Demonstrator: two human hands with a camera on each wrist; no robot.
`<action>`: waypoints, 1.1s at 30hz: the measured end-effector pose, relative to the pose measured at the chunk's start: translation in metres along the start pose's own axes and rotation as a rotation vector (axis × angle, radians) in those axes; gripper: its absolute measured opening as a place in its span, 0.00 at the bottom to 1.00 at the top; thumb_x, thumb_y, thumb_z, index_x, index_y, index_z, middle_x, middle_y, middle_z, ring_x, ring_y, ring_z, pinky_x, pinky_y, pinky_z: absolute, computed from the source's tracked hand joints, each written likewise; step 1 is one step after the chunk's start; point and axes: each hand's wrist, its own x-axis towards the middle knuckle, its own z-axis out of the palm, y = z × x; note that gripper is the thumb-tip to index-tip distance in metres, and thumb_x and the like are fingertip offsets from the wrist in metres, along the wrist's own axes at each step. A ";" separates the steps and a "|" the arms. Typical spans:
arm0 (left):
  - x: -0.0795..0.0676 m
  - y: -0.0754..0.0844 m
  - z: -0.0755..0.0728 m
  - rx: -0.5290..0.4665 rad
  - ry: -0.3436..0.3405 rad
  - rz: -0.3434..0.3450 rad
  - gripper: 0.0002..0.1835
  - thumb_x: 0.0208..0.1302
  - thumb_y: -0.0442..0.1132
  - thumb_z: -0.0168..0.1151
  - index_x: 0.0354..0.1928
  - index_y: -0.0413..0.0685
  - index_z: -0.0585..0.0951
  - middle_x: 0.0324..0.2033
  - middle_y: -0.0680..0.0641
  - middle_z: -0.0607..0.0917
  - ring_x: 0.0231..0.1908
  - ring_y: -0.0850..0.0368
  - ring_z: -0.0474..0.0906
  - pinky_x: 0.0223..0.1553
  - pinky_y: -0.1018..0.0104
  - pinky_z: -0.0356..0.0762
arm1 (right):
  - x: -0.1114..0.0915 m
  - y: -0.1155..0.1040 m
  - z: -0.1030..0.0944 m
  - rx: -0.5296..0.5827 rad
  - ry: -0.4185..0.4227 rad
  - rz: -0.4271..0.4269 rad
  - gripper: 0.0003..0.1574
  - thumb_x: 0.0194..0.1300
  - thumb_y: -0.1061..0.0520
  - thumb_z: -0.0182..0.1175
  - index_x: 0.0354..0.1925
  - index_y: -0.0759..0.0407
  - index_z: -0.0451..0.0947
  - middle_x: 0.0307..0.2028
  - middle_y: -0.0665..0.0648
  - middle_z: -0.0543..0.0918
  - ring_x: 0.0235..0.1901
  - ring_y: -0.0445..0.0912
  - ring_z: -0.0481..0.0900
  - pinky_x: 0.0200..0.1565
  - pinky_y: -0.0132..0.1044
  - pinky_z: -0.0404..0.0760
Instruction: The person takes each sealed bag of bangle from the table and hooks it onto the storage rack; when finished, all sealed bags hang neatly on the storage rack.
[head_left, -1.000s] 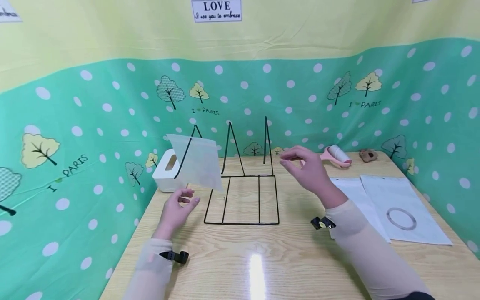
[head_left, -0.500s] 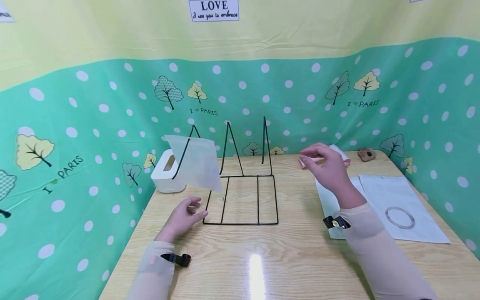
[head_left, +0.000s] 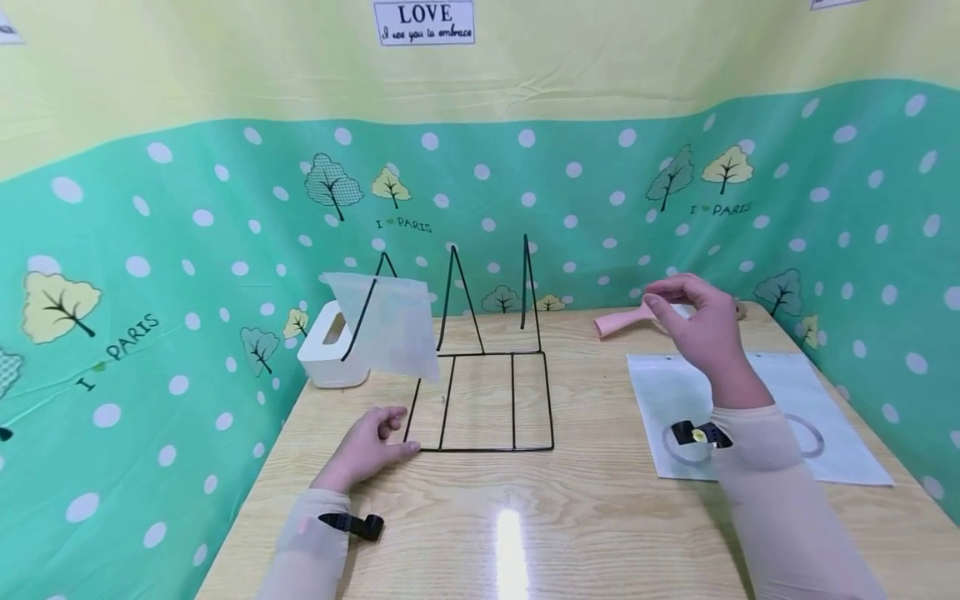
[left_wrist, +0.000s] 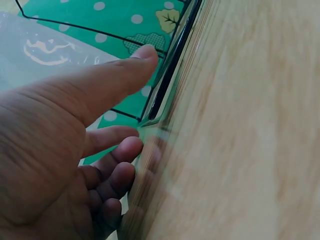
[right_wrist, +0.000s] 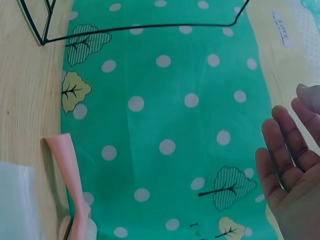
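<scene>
A black wire rack [head_left: 480, 450] with three upright pointed prongs stands mid-table. On its left prong hangs a translucent white plastic bag [head_left: 397, 329]. My left hand [head_left: 365, 452] is right at the rack's near left corner, thumb tip by the wire and other fingers loosely bent. In the left wrist view the thumb [left_wrist: 125, 75] overlaps the rack's wire. Up over the right side of the table is my right hand [head_left: 697, 321], loosely curled with nothing in it. Behind it lies a pink-handled lint roller [head_left: 622, 320], its roll mostly hidden by the hand.
Two flat translucent bags, a nearer-left one [head_left: 651, 400] and a right one [head_left: 847, 442], lie at the right, each with a grey ring shape. A white tissue box [head_left: 318, 354] stands behind the rack's left side. A polka-dot curtain [head_left: 585, 183] borders the table.
My right hand has moved right, away from the rack, uncovering the lint roller's handle. My left hand has shifted right and nearer to me, up to the rack's corner. The hanging bag stays put.
</scene>
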 end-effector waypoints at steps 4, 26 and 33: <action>-0.001 0.000 0.000 0.015 -0.006 0.011 0.41 0.53 0.53 0.84 0.66 0.45 0.80 0.45 0.50 0.78 0.43 0.53 0.70 0.45 0.58 0.70 | 0.002 0.009 -0.008 -0.037 -0.008 0.062 0.13 0.71 0.60 0.69 0.51 0.65 0.86 0.45 0.58 0.88 0.44 0.36 0.80 0.49 0.27 0.72; -0.005 0.005 0.002 0.072 0.001 0.042 0.39 0.52 0.51 0.85 0.64 0.45 0.81 0.43 0.50 0.78 0.41 0.53 0.70 0.44 0.56 0.71 | -0.001 0.052 -0.033 -0.141 -0.008 0.312 0.27 0.76 0.40 0.62 0.59 0.57 0.83 0.50 0.53 0.83 0.44 0.42 0.77 0.40 0.24 0.76; -0.004 0.005 -0.001 0.067 -0.003 0.058 0.39 0.53 0.52 0.84 0.65 0.45 0.81 0.44 0.50 0.78 0.42 0.53 0.71 0.46 0.55 0.72 | 0.005 0.062 -0.036 -0.186 -0.046 0.379 0.32 0.76 0.36 0.59 0.63 0.55 0.81 0.53 0.55 0.81 0.48 0.46 0.75 0.43 0.32 0.75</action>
